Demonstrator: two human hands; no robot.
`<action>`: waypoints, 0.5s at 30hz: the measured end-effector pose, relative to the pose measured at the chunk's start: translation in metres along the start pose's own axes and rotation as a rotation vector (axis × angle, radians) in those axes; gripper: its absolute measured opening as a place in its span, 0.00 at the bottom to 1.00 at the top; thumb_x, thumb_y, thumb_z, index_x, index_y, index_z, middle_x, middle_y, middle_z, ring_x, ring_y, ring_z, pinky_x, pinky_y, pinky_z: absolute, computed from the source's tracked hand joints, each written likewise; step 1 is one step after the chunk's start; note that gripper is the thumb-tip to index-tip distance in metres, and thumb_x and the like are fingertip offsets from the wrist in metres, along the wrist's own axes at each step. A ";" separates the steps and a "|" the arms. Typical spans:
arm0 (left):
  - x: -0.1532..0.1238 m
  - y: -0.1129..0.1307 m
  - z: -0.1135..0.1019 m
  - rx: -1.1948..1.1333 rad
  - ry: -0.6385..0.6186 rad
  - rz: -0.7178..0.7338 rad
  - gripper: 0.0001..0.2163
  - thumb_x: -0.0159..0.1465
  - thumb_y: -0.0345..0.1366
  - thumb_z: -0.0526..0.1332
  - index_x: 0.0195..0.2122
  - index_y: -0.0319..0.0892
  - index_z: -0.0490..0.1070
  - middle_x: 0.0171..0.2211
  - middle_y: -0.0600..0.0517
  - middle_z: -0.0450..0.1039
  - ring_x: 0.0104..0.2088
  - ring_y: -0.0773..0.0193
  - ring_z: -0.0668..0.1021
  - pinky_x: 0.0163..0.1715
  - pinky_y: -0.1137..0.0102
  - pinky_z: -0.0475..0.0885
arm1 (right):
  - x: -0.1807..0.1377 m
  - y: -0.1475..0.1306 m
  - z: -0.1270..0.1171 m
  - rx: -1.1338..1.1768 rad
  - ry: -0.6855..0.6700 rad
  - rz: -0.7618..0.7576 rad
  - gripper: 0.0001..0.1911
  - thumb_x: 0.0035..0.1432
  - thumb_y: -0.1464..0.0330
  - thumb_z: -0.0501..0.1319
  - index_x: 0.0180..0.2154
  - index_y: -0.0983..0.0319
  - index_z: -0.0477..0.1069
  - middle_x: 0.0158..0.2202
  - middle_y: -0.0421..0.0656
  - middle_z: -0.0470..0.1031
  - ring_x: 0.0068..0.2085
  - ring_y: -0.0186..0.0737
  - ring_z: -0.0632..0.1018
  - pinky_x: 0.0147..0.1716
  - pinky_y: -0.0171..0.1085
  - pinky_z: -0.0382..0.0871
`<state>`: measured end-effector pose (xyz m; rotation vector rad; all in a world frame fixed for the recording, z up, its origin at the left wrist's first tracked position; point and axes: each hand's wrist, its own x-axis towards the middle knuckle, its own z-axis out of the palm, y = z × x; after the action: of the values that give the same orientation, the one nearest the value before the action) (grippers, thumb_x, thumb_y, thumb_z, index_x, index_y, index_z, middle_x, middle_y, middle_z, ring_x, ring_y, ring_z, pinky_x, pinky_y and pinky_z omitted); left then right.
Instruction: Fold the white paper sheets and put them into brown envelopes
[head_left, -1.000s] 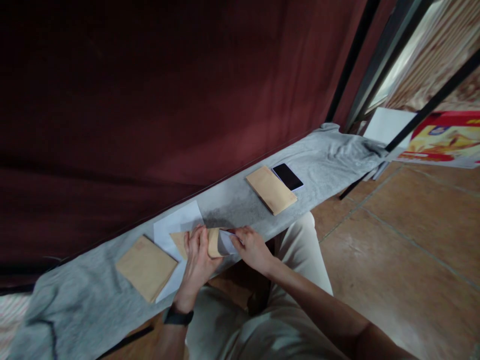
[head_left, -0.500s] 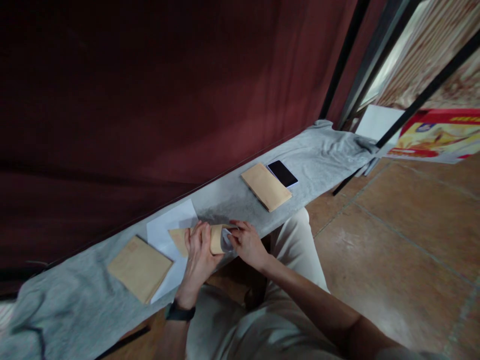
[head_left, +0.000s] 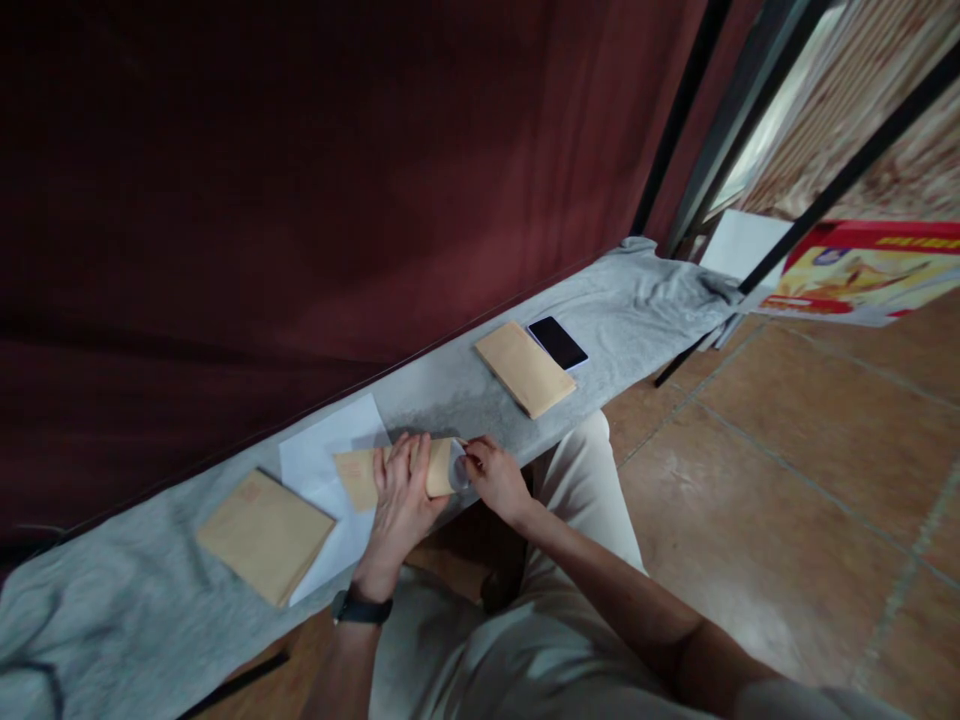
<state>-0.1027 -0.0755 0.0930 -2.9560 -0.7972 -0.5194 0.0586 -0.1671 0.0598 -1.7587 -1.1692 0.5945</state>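
Note:
A brown envelope [head_left: 358, 476] lies on a white sheet [head_left: 322, 458] on the grey cloth [head_left: 480, 390] over a narrow table. My left hand [head_left: 400, 500] lies flat on the envelope, fingers stretched out, pressing it down. My right hand [head_left: 493, 476] is at the envelope's open right end, fingers pinched on a folded white paper [head_left: 458, 470] that sits mostly inside the envelope.
A stack of brown envelopes [head_left: 262, 534] lies to the left, partly on the white sheet. Another stack of brown envelopes [head_left: 523, 367] and a black phone [head_left: 557, 342] lie to the right. A dark red curtain [head_left: 337, 180] hangs behind. A colourful box [head_left: 862, 272] is at far right above a tiled floor.
The white paper has gone further into the envelope: less of it shows. My right hand has moved left toward the envelope's mouth. The left hand has kept pressing the envelope.

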 end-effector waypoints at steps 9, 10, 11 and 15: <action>0.004 0.005 0.000 -0.018 -0.008 0.009 0.43 0.61 0.39 0.65 0.72 0.37 0.43 0.64 0.31 0.61 0.68 0.38 0.61 0.67 0.40 0.50 | 0.003 0.014 0.011 0.280 0.204 0.164 0.14 0.56 0.71 0.61 0.45 0.57 0.66 0.33 0.36 0.72 0.34 0.38 0.76 0.36 0.35 0.70; 0.004 0.005 0.000 -0.019 -0.009 0.013 0.43 0.61 0.39 0.65 0.72 0.36 0.44 0.63 0.31 0.61 0.68 0.38 0.61 0.67 0.40 0.49 | 0.004 0.016 0.012 0.310 0.201 0.174 0.17 0.55 0.71 0.61 0.47 0.58 0.66 0.33 0.36 0.72 0.33 0.38 0.75 0.36 0.35 0.70; 0.005 0.005 -0.001 -0.019 -0.013 0.018 0.42 0.61 0.40 0.64 0.72 0.36 0.44 0.63 0.31 0.61 0.68 0.38 0.61 0.67 0.40 0.50 | 0.005 0.018 0.012 0.329 0.186 0.181 0.17 0.55 0.71 0.61 0.48 0.58 0.67 0.33 0.36 0.73 0.33 0.38 0.75 0.35 0.35 0.70; 0.007 0.006 -0.002 -0.016 -0.040 0.026 0.43 0.61 0.40 0.65 0.72 0.38 0.43 0.64 0.32 0.61 0.68 0.38 0.61 0.66 0.40 0.50 | 0.009 0.022 0.011 0.303 0.116 0.203 0.04 0.55 0.70 0.61 0.35 0.59 0.74 0.32 0.39 0.75 0.33 0.37 0.75 0.36 0.35 0.69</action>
<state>-0.0946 -0.0780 0.0976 -2.9964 -0.7599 -0.4698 0.0641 -0.1572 0.0356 -1.6354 -0.7810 0.7381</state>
